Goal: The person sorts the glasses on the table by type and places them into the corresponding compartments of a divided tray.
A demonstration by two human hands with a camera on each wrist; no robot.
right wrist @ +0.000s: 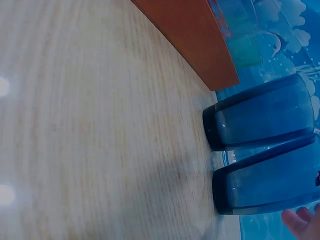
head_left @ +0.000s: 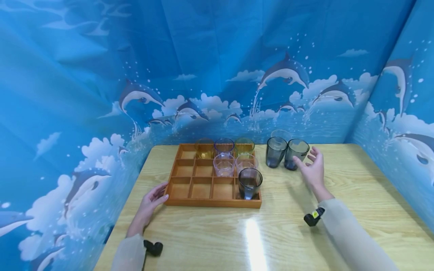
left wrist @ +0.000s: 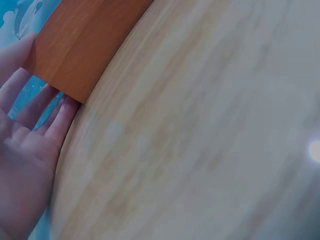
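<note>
Standing upright towards the far edge of the pale wood-grain table (head_left: 203,237), off the right edge of the brown wooden compartment tray (head_left: 213,203): one smoky-grey, tapered, see-through tumbler (head_left: 276,152) and, just right of it, a second smoky-grey tumbler (head_left: 295,152), with one colourless see-through tumbler (head_left: 280,133) mostly hidden behind. Probably moderately heavy, stiff, smooth enough to slip and fragile if glass; glass or plastic, impossible to tell. Best held round mid-wall, below the wider rim, thumb opposite fingers. Right of the second tumbler, the right hand (head_left: 313,169): fingers spread and loosely bent, grasping nothing, contact uncertain. At the tray's near left corner, the left hand (head_left: 150,203): fingers against the outer left wall, thumb by the corner, unclenched. Inside the tray, twelve compartments and six tumblers: along the far edge, one amber tumbler (head_left: 204,150), one blue-rimmed tumbler (head_left: 224,147), one yellow-green tumbler (head_left: 245,147); in the middle row, two faintly pink clear tumblers (head_left: 224,167) (head_left: 246,161); in the near right corner, one third smoky-grey tumbler (head_left: 250,182).
</note>
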